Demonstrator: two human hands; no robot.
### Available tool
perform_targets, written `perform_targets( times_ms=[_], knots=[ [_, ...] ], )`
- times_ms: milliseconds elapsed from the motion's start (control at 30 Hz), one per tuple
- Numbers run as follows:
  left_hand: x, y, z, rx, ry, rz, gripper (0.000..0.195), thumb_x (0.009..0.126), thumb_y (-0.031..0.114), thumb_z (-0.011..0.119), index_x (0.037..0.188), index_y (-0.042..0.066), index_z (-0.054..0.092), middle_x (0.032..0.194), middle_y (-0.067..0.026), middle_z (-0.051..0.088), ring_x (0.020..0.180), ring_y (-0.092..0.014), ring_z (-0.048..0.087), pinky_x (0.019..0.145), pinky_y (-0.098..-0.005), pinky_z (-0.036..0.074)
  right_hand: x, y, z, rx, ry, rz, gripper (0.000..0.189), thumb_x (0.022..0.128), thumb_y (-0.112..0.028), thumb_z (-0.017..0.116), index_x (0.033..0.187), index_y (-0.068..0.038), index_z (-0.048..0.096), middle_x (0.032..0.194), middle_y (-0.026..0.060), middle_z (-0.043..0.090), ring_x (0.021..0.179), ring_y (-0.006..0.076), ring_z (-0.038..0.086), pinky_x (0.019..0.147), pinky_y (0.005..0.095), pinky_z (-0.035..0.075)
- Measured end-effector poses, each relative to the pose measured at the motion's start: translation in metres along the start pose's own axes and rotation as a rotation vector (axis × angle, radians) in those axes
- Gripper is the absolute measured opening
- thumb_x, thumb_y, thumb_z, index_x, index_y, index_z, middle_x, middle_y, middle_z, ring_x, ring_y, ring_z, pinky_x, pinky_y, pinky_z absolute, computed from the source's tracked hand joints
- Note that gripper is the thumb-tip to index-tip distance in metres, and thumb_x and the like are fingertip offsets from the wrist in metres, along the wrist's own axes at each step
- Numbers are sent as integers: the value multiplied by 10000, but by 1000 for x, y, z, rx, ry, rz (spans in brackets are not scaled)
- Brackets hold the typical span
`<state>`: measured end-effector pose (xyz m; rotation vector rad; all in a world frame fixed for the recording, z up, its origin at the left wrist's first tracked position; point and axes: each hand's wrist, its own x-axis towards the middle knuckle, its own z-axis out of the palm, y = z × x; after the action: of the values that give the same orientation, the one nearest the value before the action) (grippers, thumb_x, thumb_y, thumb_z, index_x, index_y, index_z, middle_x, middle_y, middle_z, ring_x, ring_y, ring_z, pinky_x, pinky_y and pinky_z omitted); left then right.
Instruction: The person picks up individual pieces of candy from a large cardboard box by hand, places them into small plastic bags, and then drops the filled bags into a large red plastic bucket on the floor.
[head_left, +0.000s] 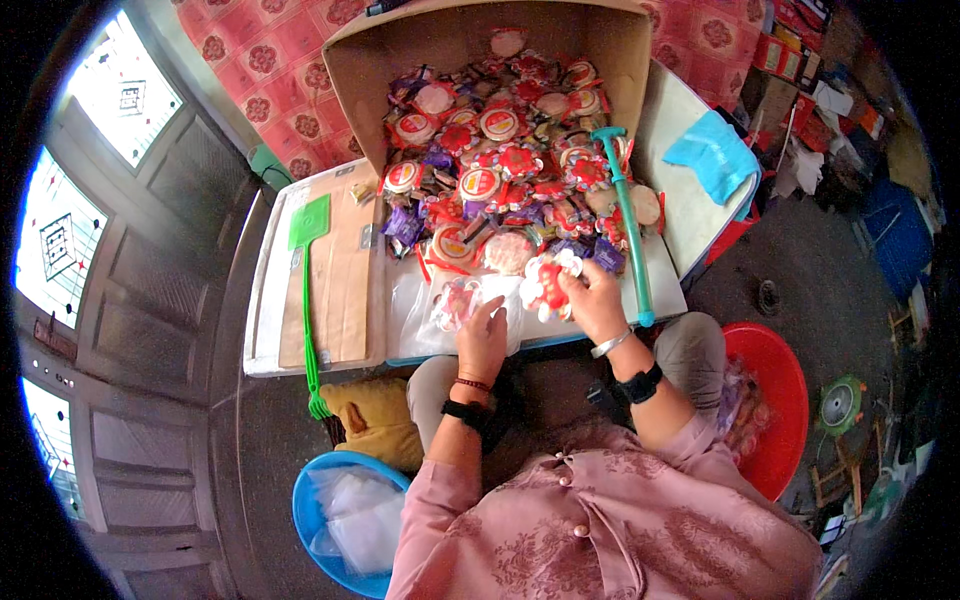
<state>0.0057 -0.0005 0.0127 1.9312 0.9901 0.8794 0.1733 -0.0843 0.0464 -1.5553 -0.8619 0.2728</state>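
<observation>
My right hand (596, 300) grips a red flower-shaped item with a pale scalloped edge (546, 285), just above the front of the white tabletop (534, 328). To its left, my left hand (482, 345) is at a clear plastic bag (409, 315) lying flat; whether its fingers pinch the film is unclear. Another red-and-clear flower-shaped piece (454, 304) shows beside my left fingertips. Behind both hands, a cardboard box on its side (360, 82) spills a heap of wrapped sweets, round red-and-white packets (480, 184) and purple wrappers (403, 226) onto the table.
A green fly swatter (309, 225) lies on the left-hand board (270, 300). A teal T-handled tube (634, 240) leans along the heap's right side, near a blue cloth (712, 156). A blue basin (304, 517) of plastic bags and a red basin (787, 420) flank my legs.
</observation>
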Motion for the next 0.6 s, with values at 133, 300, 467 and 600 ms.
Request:
perform_targets(
  times_ms=[133,300,467,600],
  knots=[
    [0,-13,3,-23,92,100,196,838,121,600,1017,82,668,737,-150,640,636,-234,613,614,-335,481,-19,-1,14,-343,-184,-8,214,796,-189,631,862,11,592,767,203,632,722,366,635,644,412,502],
    [3,-25,7,44,173,220,180,838,111,593,994,67,672,718,-152,635,633,-258,616,623,-350,492,-29,-9,29,42,-341,394,137,805,-107,583,840,26,578,704,153,639,529,242,652,487,374,516],
    [-1,-6,2,-4,69,100,185,848,126,586,999,57,667,742,-169,648,666,-293,640,627,-364,502,-32,30,49,-125,-184,235,163,767,-129,626,836,7,567,755,169,637,715,319,634,657,400,493],
    [-2,-1,1,9,21,143,185,857,135,583,1000,47,660,804,-188,657,730,-294,662,635,-361,508,-38,63,65,51,-267,279,156,755,-98,616,867,2,574,805,173,641,781,327,627,704,395,487]
  ],
)
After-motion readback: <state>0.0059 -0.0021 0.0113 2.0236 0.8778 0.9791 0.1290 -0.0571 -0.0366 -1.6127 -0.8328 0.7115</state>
